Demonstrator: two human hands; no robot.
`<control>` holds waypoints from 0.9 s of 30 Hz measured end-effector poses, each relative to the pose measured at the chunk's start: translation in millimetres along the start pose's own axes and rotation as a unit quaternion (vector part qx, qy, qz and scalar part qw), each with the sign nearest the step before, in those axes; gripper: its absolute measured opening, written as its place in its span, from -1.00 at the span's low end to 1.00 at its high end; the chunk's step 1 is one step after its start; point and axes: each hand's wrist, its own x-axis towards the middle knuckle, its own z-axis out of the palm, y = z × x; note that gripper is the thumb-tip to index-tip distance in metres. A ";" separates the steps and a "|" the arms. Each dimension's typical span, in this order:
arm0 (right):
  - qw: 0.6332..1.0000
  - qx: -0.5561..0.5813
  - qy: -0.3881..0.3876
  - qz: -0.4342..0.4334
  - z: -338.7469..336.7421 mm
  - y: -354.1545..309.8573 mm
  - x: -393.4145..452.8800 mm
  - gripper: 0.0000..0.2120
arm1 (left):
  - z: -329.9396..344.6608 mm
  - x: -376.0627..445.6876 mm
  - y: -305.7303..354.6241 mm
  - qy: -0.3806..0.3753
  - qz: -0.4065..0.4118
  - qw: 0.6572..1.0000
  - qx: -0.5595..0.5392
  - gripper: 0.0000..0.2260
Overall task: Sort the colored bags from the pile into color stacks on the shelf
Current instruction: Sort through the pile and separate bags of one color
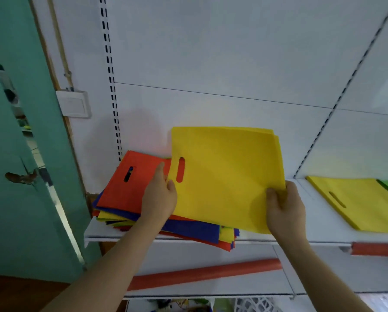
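Together our left hand (160,197) and right hand (284,207) pinch the yellow bag (226,174) above the pile (130,194), lifting it free for sorting.

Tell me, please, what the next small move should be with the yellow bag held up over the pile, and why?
Probably carry the held yellow bag rightward and lay it on the yellow stack. Both hands already grip it: the left hand by its handle edge, the right hand at its lower right corner, and it is lifted clear of the mixed pile. The stack lying to the right on the shelf matches its colour.
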 end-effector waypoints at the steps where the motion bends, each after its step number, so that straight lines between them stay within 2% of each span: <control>1: 1.000 0.008 0.006 0.005 -8.3 2.9 -2.4 -0.89 | 5.0 2.5 3.8 0.005 -0.014 0.999 -0.046 -0.51; 4: 0.999 0.012 0.031 0.016 -38.2 15.9 -10.9 -0.88 | 29.3 4.3 19.8 -0.016 -0.039 0.987 -0.153 -0.54; 7: 0.997 0.013 0.079 0.016 -75.9 30.9 -16.2 -0.93 | 61.7 -8.2 44.6 -0.059 -0.043 0.978 -0.193 -0.57; 10: 0.991 0.029 0.121 0.043 -113.7 51.3 -16.4 -0.96 | 92.4 -27.8 71.9 -0.112 -0.006 0.978 -0.179 -0.61; 13: 0.985 0.022 0.152 0.073 -155.4 77.5 -14.0 -0.86 | 119.4 -43.7 105.3 -0.089 0.063 0.983 -0.146 -0.55; 16: 0.975 0.012 0.183 0.128 -205.7 107.8 -14.9 -0.72 | 151.8 -65.4 146.1 -0.068 0.095 0.986 -0.118 -0.53; 20: 0.969 -0.002 0.200 0.146 -280.9 147.3 -17.9 -0.62 | 205.6 -110.4 197.1 -0.093 0.134 0.979 -0.121 -0.54; 24: 0.963 -0.037 0.230 0.133 -348.8 190.0 -22.7 -0.63 | 262.8 -151.0 239.2 -0.102 0.170 0.975 -0.105 -0.56; 27: 0.954 -0.089 0.252 0.135 -383.9 223.2 -26.8 -0.72 | 297.5 -182.3 261.0 -0.124 0.191 0.971 -0.074 -0.61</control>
